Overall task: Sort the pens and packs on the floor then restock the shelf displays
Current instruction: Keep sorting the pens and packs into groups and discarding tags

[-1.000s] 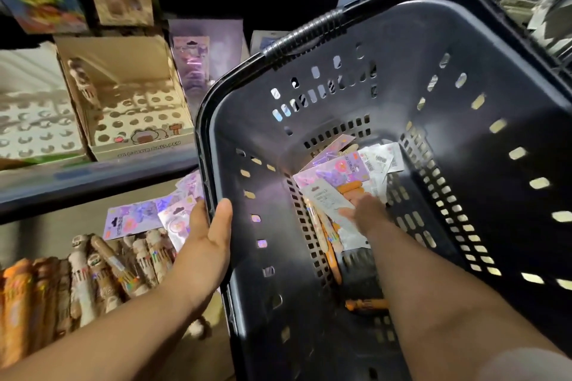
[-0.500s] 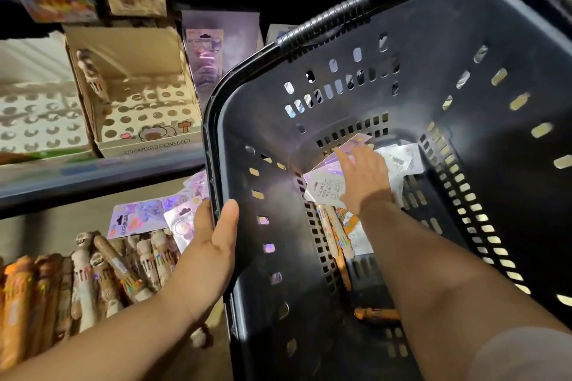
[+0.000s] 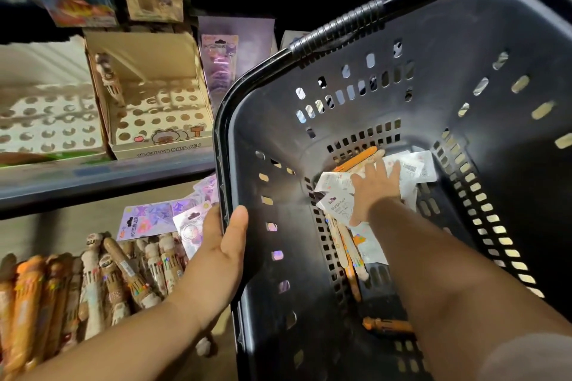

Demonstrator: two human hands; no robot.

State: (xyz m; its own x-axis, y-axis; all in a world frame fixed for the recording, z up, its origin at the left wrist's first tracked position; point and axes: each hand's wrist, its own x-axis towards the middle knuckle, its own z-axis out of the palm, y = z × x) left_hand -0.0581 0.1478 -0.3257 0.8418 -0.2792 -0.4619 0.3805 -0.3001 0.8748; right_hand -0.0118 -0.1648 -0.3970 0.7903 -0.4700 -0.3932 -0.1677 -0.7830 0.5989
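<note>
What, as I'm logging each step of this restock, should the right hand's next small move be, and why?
Probably curl the right hand round the white packs and lift them out: it lies flat on them, fingers spread, gripping nothing yet, at the bottom of the basket, whose rim the left hand holds.

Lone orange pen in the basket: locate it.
Head view, lower right: the orange pen lies on the basket floor beside the right forearm, apart from the packs.
</note>
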